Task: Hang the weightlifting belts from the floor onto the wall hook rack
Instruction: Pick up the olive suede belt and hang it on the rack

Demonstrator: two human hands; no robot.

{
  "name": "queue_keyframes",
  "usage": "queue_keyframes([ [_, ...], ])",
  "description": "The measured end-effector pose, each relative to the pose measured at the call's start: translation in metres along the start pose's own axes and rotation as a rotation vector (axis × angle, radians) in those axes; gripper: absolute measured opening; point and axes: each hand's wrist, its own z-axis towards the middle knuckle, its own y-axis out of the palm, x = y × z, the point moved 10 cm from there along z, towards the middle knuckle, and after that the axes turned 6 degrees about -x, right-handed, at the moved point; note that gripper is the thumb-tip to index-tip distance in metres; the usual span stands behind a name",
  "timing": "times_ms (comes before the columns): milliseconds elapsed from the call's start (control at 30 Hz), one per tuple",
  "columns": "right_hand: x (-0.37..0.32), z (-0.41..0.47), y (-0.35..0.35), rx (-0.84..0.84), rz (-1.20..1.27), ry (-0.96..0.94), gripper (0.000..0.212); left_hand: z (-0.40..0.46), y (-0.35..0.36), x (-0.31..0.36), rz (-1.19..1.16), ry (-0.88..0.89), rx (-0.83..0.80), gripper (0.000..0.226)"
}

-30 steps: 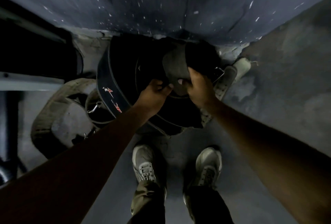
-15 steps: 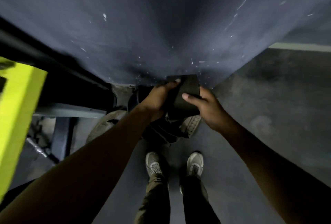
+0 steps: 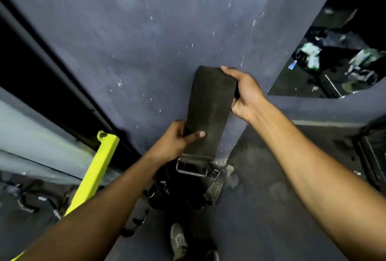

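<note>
A dark, worn weightlifting belt (image 3: 208, 110) is held up in front of the blue-grey wall (image 3: 146, 41). My right hand (image 3: 243, 93) grips its upper end. My left hand (image 3: 177, 141) grips it lower down, thumb across the face. A metal buckle (image 3: 193, 166) hangs just below my left hand, and the rest of the belt, black with small white marks (image 3: 167, 187), droops under it. No hook rack is visible.
A yellow-green metal bar (image 3: 98, 173) slants at lower left beside a dark frame. More straps and metal rings (image 3: 31, 200) lie on the floor at left. A mirror (image 3: 334, 56) is on the wall at upper right. My shoe (image 3: 177, 242) is below.
Both hands have lifted the belt from the floor pile up to chest height against the wall. The view has tilted upward; my right hand has slid to the belt's top end.
</note>
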Motion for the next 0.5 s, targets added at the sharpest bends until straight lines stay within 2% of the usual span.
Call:
queue_keyframes([
  [167, -0.039, -0.048, 0.015, -0.03, -0.264, -0.05, 0.047, -0.034, 0.02, 0.115, -0.082, 0.175, 0.037, 0.029],
  [233, -0.041, -0.07, 0.007, -0.008, -0.395, -0.132, 0.045, -0.043, 0.022, 0.15, -0.194, 0.216, 0.091, 0.028],
  [300, -0.052, -0.095, -0.001, 0.023, -0.672, -0.368, 0.028, -0.052, 0.017, 0.163, -0.375, 0.199, 0.179, 0.023],
  [333, -0.055, -0.111, -0.002, 0.024, -0.814, -0.506, 0.035, -0.055, 0.015, 0.164, -0.444, 0.187, 0.218, 0.019],
  [433, -0.052, -0.154, 0.007, -0.077, -1.265, -0.775, 0.102, -0.063, 0.025, 0.172, -0.501, 0.158, 0.237, 0.014],
  [500, -0.051, -0.178, 0.018, -0.12, -1.484, -0.962, 0.118, -0.065, 0.034, 0.171, -0.523, 0.054, 0.243, 0.013],
])
